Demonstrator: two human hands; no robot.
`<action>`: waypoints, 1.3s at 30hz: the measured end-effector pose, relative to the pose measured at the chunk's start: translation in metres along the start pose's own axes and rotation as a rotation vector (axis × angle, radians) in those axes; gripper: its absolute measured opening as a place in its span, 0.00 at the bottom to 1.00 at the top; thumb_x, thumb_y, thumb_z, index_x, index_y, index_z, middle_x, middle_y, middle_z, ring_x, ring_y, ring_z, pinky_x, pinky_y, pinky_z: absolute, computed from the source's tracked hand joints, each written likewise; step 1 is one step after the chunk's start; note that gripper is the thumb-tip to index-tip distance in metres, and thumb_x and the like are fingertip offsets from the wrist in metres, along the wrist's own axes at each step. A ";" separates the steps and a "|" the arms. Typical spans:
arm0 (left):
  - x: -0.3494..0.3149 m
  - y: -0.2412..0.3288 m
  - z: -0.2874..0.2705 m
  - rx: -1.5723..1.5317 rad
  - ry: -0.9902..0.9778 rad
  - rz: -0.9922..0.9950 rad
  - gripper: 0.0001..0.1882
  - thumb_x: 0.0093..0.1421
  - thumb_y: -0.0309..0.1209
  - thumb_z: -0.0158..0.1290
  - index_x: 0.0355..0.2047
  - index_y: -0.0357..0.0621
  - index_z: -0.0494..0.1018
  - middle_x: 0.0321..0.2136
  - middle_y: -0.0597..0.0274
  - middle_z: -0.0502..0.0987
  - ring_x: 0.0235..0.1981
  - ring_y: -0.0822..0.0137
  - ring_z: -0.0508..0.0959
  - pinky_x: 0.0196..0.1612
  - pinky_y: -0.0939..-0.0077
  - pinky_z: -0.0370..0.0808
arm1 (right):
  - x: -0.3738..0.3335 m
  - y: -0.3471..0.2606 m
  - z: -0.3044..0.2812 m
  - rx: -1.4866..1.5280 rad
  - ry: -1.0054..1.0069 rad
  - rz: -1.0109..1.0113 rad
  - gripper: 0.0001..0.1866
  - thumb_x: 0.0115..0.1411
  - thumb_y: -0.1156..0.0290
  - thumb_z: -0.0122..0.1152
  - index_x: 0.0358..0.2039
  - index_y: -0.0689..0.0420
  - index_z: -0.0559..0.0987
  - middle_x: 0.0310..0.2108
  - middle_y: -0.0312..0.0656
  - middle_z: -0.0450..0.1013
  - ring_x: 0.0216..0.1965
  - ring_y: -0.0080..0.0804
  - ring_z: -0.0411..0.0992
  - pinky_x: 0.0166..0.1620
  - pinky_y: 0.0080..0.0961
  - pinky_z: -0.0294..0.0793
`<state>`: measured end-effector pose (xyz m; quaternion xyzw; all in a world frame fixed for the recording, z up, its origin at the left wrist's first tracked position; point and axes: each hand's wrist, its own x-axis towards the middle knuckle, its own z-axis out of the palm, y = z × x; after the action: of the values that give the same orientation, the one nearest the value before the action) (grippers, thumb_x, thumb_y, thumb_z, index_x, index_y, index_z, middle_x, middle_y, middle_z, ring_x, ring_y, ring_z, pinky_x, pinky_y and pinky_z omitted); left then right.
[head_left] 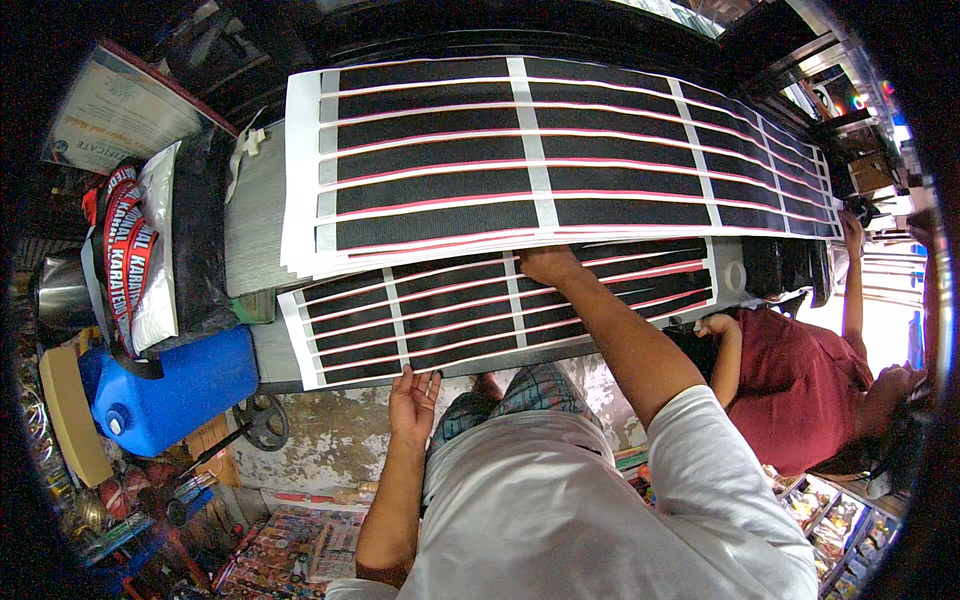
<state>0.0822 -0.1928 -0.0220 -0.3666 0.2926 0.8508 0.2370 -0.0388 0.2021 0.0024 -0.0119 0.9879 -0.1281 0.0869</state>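
A long stack of white sheets [305, 180] with black panels, white bands and thin red lines lies across the grey table. Partly under its near edge rests a smaller sheet [450, 320] of the same pattern. My left hand [413, 402] is palm up at the smaller sheet's near edge, fingers stretched out and touching or nearly touching it. My right hand [550, 265] is curled over the smaller sheet, right at the stack's near edge. Its fingertips are partly hidden, so what they grip does not show.
A person in a maroon shirt [800, 390] stands at right, one hand [852, 225] by the stack's far right end. A tape roll [734, 276] lies on the table. At left are a blue jerrycan [180, 385], red-and-black printed straps [130, 255] and a framed certificate [125, 110].
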 end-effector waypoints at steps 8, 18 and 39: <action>0.000 0.002 0.000 0.043 0.001 0.018 0.05 0.74 0.31 0.62 0.44 0.50 0.76 0.44 0.62 0.86 0.48 0.61 0.87 0.64 0.48 0.83 | 0.011 0.000 0.018 0.047 -0.024 -0.005 0.21 0.69 0.61 0.57 0.59 0.51 0.83 0.58 0.55 0.81 0.61 0.61 0.78 0.67 0.61 0.74; 0.018 0.084 -0.028 -0.176 -0.057 0.261 0.20 0.75 0.41 0.60 0.59 0.41 0.78 0.52 0.54 0.87 0.52 0.55 0.87 0.58 0.55 0.85 | 0.005 0.001 0.024 -0.014 -0.082 0.136 0.25 0.67 0.62 0.56 0.63 0.47 0.81 0.65 0.51 0.77 0.70 0.56 0.71 0.74 0.59 0.67; 0.003 0.241 -0.081 0.241 0.180 0.705 0.22 0.73 0.39 0.65 0.63 0.49 0.74 0.57 0.62 0.83 0.53 0.63 0.83 0.55 0.61 0.79 | 0.015 -0.089 0.044 0.002 0.617 0.152 0.27 0.62 0.66 0.66 0.62 0.55 0.80 0.66 0.53 0.75 0.68 0.62 0.70 0.72 0.69 0.62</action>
<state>-0.0289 -0.4193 0.0083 -0.2861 0.5183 0.8040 -0.0552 -0.0457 0.1044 -0.0191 0.1014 0.9656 -0.1196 -0.2076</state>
